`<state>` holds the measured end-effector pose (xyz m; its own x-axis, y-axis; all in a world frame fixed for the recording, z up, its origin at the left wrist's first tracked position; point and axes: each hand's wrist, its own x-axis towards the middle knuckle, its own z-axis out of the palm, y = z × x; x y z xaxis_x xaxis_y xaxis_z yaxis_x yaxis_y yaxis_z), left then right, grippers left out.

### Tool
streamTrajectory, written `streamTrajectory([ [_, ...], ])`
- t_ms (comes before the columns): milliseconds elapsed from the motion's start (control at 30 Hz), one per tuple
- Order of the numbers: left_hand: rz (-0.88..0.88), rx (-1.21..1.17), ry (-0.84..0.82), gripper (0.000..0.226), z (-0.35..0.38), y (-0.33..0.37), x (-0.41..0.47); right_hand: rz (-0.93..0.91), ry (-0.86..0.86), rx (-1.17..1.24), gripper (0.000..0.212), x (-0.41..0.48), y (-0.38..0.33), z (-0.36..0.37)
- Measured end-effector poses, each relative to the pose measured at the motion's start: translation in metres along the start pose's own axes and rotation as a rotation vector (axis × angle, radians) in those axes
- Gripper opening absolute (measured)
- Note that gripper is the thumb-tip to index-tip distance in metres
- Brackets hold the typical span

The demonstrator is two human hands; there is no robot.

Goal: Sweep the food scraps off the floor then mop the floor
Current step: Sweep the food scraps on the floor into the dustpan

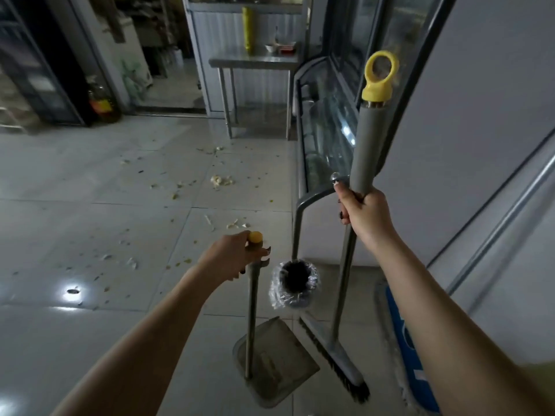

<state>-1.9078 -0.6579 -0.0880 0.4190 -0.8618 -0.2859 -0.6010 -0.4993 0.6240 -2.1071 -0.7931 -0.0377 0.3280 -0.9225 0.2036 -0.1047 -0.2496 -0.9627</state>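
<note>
My right hand (365,213) grips the grey handle of a broom (365,151) that has a yellow ring cap; its dark bristle head (336,366) rests on the floor by my feet. My left hand (232,255) grips the top of the dustpan handle (251,319), just under its yellow knob. The grey dustpan tray (280,361) stands on the tiles, left of the broom head. Food scraps (221,180) lie scattered over the pale tiled floor (90,229) ahead and to the left. A blue mop head (411,355) lies on the floor at the right.
A small bin (295,283) lined with clear plastic stands between the two handles. A glass display freezer (324,139) and a white cabinet (480,145) line the right side. A steel table (255,63) stands at the back. An oil bottle (100,102) sits by the left wall.
</note>
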Motion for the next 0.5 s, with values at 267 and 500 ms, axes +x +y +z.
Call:
streamTrajectory([
  [267, -0.075, -0.096, 0.034, 0.029, -0.06, -0.126, -0.072, -0.027, -0.083, -0.027, 0.037, -0.071, -0.012, 0.138],
  [500, -0.188, -0.078, 0.149, 0.033, -0.111, -0.217, -0.125, -0.027, -0.143, 0.043, 0.03, -0.109, -0.029, 0.245],
])
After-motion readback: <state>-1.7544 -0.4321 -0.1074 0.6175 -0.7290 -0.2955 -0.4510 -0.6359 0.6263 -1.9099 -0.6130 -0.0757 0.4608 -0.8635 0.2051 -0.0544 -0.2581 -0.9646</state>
